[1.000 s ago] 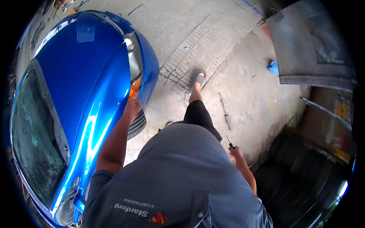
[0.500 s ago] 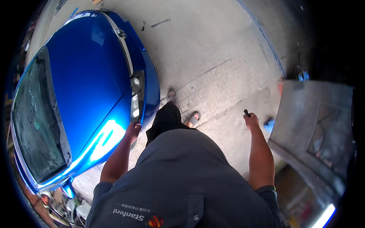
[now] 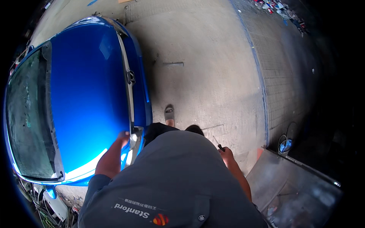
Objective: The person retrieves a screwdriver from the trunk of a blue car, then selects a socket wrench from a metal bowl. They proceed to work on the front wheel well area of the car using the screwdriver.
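Observation:
On my left stands a blue car [image 3: 88,81], its bonnet and windshield seen from above. My left hand [image 3: 123,137] is over the bonnet's front corner, right beside the headlight [image 3: 134,141]. Its fingers are small and blurred; whether they touch the paint I cannot tell. Out to my right, my right hand [image 3: 227,155] is closed around the dark handle of a screwdriver [image 3: 220,147], whose thin shaft points forward and slightly left, over the floor.
One sandalled foot [image 3: 169,113] is ahead of me on the concrete floor [image 3: 201,49]. A thin bar [image 3: 174,64] lies farther ahead. To the right are a grey panel [image 3: 281,186] and a round wire-like item with blue in it [image 3: 284,145]. Loose car parts [image 3: 49,201] lie behind the car.
I have stepped forward along the car's front. My left hand has shifted from the headlight's outer side onto the bonnet corner. My right hand, with the screwdriver, has come closer to my body.

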Demonstrator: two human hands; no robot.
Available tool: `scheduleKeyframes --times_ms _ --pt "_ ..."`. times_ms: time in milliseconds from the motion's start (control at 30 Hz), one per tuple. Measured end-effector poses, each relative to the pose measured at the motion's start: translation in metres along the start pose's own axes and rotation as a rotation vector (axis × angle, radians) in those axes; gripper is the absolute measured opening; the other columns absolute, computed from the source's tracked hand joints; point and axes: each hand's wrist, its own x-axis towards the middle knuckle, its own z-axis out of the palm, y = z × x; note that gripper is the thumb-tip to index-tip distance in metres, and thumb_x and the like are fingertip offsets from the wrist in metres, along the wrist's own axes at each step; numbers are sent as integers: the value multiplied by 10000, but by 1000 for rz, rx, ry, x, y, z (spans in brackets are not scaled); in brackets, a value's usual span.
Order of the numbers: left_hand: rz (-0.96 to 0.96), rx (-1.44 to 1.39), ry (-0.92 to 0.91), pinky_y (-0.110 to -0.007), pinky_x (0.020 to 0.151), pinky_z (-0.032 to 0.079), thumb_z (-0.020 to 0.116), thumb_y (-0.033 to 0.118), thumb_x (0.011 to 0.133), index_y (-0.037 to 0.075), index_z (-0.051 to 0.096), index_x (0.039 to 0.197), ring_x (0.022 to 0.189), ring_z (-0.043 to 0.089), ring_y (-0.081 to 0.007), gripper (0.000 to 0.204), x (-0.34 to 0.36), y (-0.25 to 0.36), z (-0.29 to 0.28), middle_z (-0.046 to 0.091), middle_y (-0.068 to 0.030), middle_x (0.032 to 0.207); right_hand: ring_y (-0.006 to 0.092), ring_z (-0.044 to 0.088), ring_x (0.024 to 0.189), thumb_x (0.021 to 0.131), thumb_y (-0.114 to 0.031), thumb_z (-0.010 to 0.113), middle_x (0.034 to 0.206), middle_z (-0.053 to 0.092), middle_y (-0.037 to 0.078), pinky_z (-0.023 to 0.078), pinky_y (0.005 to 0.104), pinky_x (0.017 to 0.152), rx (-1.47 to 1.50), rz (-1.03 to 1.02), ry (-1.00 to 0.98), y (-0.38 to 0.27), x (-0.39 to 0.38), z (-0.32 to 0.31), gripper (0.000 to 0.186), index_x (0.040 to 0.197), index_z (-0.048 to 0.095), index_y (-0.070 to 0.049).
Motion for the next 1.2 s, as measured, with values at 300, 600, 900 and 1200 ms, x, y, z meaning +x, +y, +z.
scheduleKeyframes --times_ms 300,600,900,1200 --pt "185 -682 118 -242 600 431 524 154 970 -2 575 1182 699 548 -125 268 51 370 -130 612 -43 863 144 517 460 850 -188 689 602 532 37 394 314 387 305 219 -2 -93 232 -134 215 884 584 -4" --pt "34 182 -204 -413 876 505 598 210 855 83 661 1052 1041 614 -354 243 95 440 -101 653 -179 1123 208 592 581 844 -298 677 684 619 112 467 376 524 -226 -171 -2 -378 480 -353 345 902 629 39" --pt "-80 -830 219 -315 673 513 582 190 875 -8 645 1119 711 652 -193 319 188 632 -192 690 -119 875 216 589 614 862 -286 654 680 606 104 464 389 587 -483 -515 178 -813 612 -514 312 897 624 22" --pt "-17 171 87 -387 719 550 579 212 841 45 722 949 878 692 -276 245 416 622 -302 711 -153 943 264 639 725 848 -326 676 778 656 143 486 385 665 -609 -768 -53 -1116 687 -376 348 968 640 -1"
